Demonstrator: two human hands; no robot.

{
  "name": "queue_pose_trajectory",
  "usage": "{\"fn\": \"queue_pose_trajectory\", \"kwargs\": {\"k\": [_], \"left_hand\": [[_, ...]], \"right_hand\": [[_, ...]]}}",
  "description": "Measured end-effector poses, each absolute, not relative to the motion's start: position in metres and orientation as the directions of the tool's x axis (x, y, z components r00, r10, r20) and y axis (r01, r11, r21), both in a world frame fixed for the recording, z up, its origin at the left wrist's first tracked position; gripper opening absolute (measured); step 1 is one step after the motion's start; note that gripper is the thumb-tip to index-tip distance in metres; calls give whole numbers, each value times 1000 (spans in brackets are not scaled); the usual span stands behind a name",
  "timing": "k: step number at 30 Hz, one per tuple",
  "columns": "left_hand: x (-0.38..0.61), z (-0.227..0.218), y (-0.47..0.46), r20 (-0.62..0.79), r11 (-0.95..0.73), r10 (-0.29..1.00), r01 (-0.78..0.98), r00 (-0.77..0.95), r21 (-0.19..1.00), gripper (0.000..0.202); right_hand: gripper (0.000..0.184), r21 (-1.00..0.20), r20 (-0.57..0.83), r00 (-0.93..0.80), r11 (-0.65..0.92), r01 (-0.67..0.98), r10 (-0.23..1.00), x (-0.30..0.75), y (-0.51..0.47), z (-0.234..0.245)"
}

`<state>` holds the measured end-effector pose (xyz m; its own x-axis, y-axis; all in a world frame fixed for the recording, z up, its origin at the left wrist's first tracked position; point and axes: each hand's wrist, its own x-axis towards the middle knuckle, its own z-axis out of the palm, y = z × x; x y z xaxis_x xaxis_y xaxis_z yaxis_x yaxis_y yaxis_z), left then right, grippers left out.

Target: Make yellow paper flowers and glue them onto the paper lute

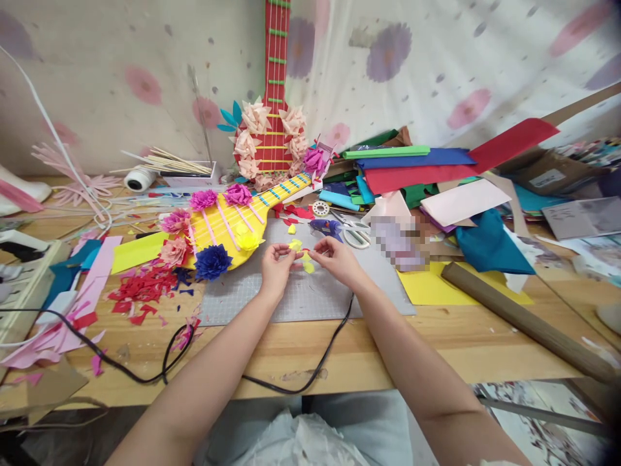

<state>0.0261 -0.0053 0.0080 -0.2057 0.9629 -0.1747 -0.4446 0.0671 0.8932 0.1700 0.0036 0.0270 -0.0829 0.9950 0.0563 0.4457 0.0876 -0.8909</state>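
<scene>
Over the grey cutting mat (252, 304), my left hand (275, 266) and my right hand (337, 260) face each other with fingertips pinched. Between them is a small yellow paper flower piece (308, 266) with a bit of red at its middle. Its exact shape is partly hidden by my fingers. To the left lies a yellow paper lute (228, 223) with pink strips and paper flowers, among them a dark blue flower (212, 262) and a yellow flower (248, 238). Just behind my right hand are a blue glue gun (324, 228) and scissors (358, 235).
A red paper lute (275, 139) stands upright at the back. Coloured paper sheets (417, 171) pile up at the right, near a brown cardboard tube (524, 320). Red paper scraps (140, 288) lie left. A black cable (310, 382) loops along the table's front.
</scene>
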Motion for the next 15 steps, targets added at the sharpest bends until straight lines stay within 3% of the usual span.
{"fn": "queue_pose_trajectory", "kwargs": {"k": [5,9,15], "left_hand": [[28,13,-7,-245,119,948,-491,-201,863,34],[29,14,-7,-258,108,941,-531,-218,841,31],[28,14,-8,-245,86,942,-544,-228,835,34]], "right_hand": [[35,-992,-62,-46,-56,115,997,141,2,16],[38,-962,-173,-137,-197,-186,975,124,1,13],[42,-908,-198,-82,-214,-360,977,116,-1,13]]}}
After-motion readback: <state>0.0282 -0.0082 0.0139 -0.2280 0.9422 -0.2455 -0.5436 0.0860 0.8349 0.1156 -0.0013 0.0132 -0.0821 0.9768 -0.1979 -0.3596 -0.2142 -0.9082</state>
